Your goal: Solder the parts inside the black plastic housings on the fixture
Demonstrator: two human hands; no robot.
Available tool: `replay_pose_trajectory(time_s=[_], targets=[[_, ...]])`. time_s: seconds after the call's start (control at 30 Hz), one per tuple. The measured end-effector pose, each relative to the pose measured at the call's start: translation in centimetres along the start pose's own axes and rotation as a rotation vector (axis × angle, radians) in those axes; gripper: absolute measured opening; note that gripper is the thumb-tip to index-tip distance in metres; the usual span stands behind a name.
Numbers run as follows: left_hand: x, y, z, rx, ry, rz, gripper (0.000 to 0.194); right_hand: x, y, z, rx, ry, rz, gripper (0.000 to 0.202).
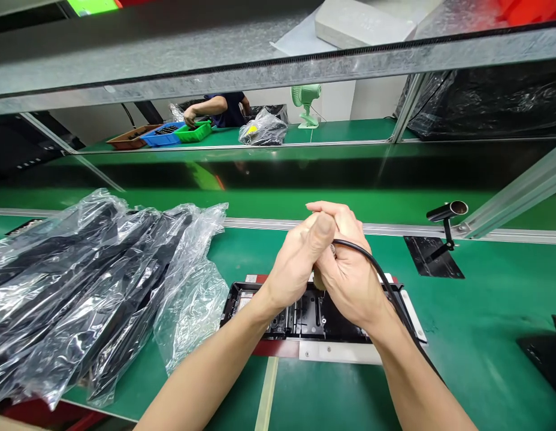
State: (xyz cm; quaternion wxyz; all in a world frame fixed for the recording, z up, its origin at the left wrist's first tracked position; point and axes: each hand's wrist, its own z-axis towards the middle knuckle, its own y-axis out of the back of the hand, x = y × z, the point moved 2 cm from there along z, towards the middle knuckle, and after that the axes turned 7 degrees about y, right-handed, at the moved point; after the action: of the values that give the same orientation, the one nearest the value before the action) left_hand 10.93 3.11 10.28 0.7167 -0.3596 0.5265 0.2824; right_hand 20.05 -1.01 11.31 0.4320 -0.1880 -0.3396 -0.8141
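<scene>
My left hand (300, 254) and my right hand (347, 278) are closed together, fingers wrapped and thumbs pressed in, over the middle of a black plastic housing (305, 320). From between them a black cable (372, 258) runs across my right wrist and down along the forearm. A small shiny bit shows beside the cable's end; the rest of what they grip is hidden. Under my hands the open housing lies with its ribbed inside facing up. It sits in a red and white fixture (345, 353) with screws along the front strip.
Several long black parts in clear plastic bags (102, 269) lie at left. A black stand with a short tube (446, 212) is at right, near a dark object (545, 353). Overhead runs a metal shelf (215, 75). Beyond it, a co-worker's hand (190, 115) is at coloured bins (163, 136).
</scene>
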Motion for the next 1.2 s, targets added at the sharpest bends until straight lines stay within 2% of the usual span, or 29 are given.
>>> replay_pose_trajectory(time_s=[0.17,0.5,0.73,0.93,1.2], targets=[[0.0,-0.5,0.1,-0.008,0.022,-0.044,0.053,-0.2,0.3,0.1,0.018,0.01,-0.064,0.022],[-0.9,-0.8,0.4,0.048,-0.005,-0.049,0.049,-0.2,0.7,0.0,0.04,0.001,-0.133,0.023],[-1.4,-1.6,0.4,0.02,-0.114,-0.082,0.044,-0.1,0.9,0.1,0.08,0.009,-0.137,0.02],[-1.1,-2.2,0.2,-0.021,-0.114,-0.11,0.049,-0.1,0.7,0.0,0.074,0.01,-0.041,0.021],[-0.9,-2.1,0.1,-0.138,-0.156,-0.021,0.057,-0.6,-0.1,0.0,0.04,0.005,0.13,0.022]])
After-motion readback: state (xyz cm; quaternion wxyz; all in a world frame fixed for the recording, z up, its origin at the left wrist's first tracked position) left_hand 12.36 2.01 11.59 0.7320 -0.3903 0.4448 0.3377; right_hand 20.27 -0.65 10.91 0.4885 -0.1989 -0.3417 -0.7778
